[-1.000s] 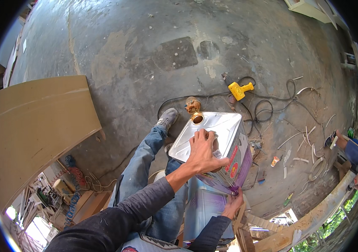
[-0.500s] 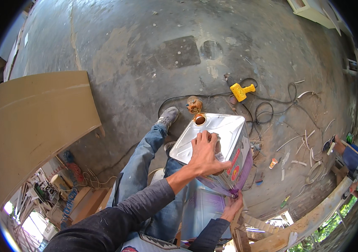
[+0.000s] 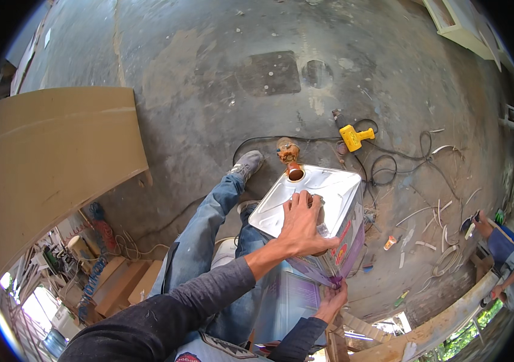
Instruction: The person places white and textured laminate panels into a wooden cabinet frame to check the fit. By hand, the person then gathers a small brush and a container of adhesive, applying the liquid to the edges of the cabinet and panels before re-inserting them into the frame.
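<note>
A large square metal can (image 3: 329, 199) with a shiny top and an open round spout is tilted in front of me. My left hand (image 3: 302, 226) lies flat across its top face, fingers spread and curled over the near edge. My right hand (image 3: 331, 298) grips the can's lower corner from beneath, by its purple and red printed side. A small brown container (image 3: 287, 151) stands on the concrete floor right beyond the spout. My legs in blue jeans and one grey shoe (image 3: 246, 165) stretch out below the can.
A yellow power drill (image 3: 353, 137) lies amid black cables (image 3: 389, 169) on the floor. A big sheet of brown board (image 3: 52, 163) stands at left. Wood scraps litter the right side, where another person (image 3: 498, 241) crouches. Boxes and clutter sit at lower left.
The can has stayed tilted in both hands. My left hand has slid slightly along the top, and the view has shifted a little.
</note>
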Demonstrator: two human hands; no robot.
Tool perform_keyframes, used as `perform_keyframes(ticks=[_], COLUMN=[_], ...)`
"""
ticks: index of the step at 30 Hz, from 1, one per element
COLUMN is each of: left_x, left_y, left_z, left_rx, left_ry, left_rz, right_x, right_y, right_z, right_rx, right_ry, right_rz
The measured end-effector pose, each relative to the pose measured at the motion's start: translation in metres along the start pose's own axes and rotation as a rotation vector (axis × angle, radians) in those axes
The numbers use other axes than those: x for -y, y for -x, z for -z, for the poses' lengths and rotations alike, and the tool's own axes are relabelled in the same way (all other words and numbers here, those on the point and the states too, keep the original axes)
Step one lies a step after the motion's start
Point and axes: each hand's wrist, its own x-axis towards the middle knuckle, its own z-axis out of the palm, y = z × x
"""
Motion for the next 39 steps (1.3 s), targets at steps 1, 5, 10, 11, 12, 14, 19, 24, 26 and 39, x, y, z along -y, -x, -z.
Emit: perform_keyframes(ticks=[1,5,10,11,12,14,19,24,26,39], left_x=[-0.001,-0.001,-0.002,-0.002,-0.002,-0.002,-0.004,-0.004,-0.004,-0.007], left_y=[0.0,0.001,0.002,0.002,0.002,0.002,0.002,0.003,0.003,0.006], left_z=[0.001,0.001,0.001,0.002,0.002,0.002,0.007,0.008,0.01,0.014], left_rx=[0.014,-0.002,-0.01,-0.018,-0.017,-0.015,0.004,-0.002,-0.002,-0.007], left_ry=[0.002,0.005,0.002,0.004,0.005,0.008,0.028,0.034,0.04,0.052], left_rz=[0.009,-0.001,-0.003,-0.007,-0.007,-0.007,-0.003,-0.006,-0.005,-0.015], right_x=[0.0,0.001,-0.001,0.0,0.001,0.004,0.006,0.007,0.011,0.013], right_y=[0.001,0.003,0.002,0.003,0.005,0.011,0.015,0.018,0.022,0.019], right_z=[0.0,-0.001,0.002,0.001,0.0,-0.002,-0.002,0.002,0.0,0.01], right_rx=[0.002,0.015,0.053,0.051,0.05,0.04,0.039,0.053,0.043,0.068], right_ry=[-0.006,-0.013,-0.032,-0.032,-0.032,-0.021,-0.012,0.008,0.009,0.031], right_rz=[0.004,0.01,0.006,0.008,0.01,0.017,0.038,0.054,0.052,0.063])
